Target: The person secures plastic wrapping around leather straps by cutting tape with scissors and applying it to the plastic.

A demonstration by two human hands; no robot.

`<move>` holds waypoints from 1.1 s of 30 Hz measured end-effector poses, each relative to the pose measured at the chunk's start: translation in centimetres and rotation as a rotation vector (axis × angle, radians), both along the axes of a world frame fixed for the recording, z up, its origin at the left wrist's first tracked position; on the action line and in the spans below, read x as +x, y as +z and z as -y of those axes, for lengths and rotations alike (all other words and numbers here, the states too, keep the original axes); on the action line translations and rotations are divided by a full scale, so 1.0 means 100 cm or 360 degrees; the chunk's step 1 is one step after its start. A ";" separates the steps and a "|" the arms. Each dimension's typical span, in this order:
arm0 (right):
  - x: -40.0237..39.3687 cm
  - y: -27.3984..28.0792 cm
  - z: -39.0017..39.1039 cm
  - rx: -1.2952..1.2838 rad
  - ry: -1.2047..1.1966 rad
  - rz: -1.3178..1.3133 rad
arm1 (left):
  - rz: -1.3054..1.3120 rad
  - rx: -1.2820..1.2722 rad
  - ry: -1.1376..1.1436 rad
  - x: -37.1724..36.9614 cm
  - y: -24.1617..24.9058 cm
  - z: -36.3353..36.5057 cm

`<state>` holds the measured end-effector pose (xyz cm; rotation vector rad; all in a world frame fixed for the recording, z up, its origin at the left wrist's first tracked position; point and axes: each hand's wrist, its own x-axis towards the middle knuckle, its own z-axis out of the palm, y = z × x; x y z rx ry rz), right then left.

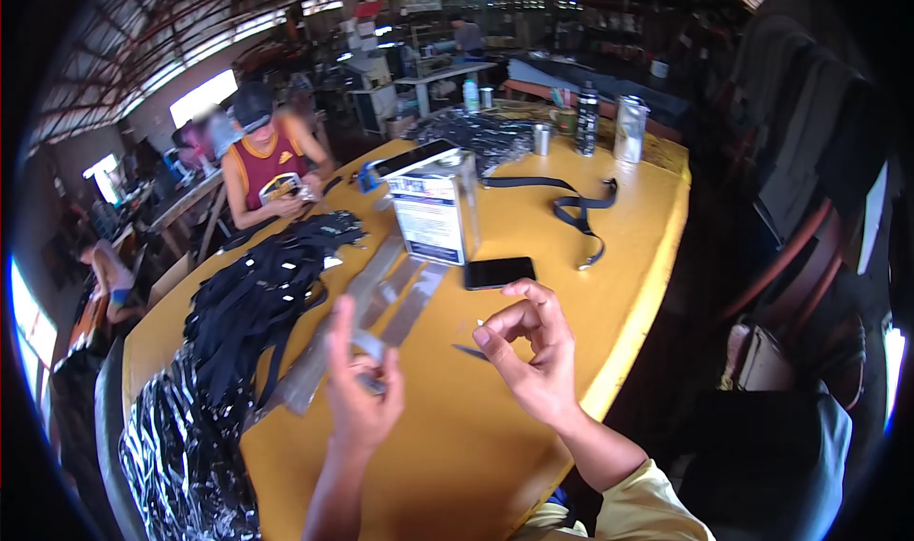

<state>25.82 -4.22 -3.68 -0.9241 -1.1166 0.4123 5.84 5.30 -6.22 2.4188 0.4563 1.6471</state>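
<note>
My left hand [365, 389] is raised over the yellow table [428, 465], its index finger pointing up and the other fingers curled around a small dark item that is blurred. To its right, my right hand [535, 351] hovers with thumb and index finger bent toward each other; a tiny pale bit shows at the fingertips. A thin dark pointed object [469, 352] lies beneath that hand. Just beyond the hands are a black phone [499, 273] and clear plastic strips [415, 303]. Behind the strips stands a clear box with a printed label [428, 219].
Black straps [249, 298] are heaped at the left, with shiny dark strips [181, 455] below. A loose strap [568, 205] lies at the right. Bottles [586, 118] and a metal can [629, 130] stand at the back. Another person [271, 165] works across the table.
</note>
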 end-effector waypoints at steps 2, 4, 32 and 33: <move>0.033 -0.012 -0.001 -0.0122 -0.0164 0.0119 | 0.0027 0.0087 0.0123 -0.003 0.012 0.005; 0.075 -0.024 -0.004 -0.0216 -0.0325 0.0184 | 0.0165 0.0123 0.0235 -0.007 0.013 -0.002; 0.575 -0.161 -0.073 -0.1171 -0.1433 -0.0266 | 0.0362 -0.0017 0.1000 -0.028 0.022 -0.026; 0.575 -0.164 -0.076 -0.1186 -0.1476 -0.0222 | 0.0357 -0.0042 0.1049 -0.027 0.021 -0.026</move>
